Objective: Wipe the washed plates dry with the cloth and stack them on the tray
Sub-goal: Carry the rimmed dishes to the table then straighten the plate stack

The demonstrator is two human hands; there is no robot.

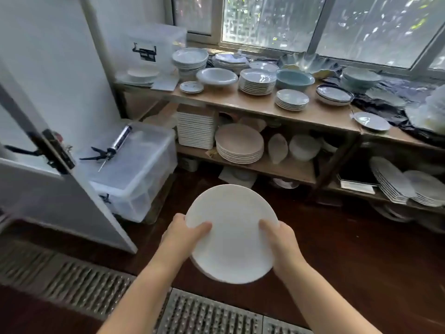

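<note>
A round white plate (pixel 232 231) hangs in the air in front of me, above the dark floor, with a second plate edge showing just beneath it. My left hand (pixel 184 233) grips its left rim, thumb on top. My right hand (pixel 280 243) grips the right rim the same way. No cloth and no tray are in view.
A wooden shelf unit (pixel 240 102) under the window carries several stacks of plates and bowls on two levels. A clear plastic storage box (pixel 134 169) with a caulking gun (pixel 110 148) on it stands at the left, beside an open door (pixel 48 184). Metal floor grates (pixel 204 314) lie below.
</note>
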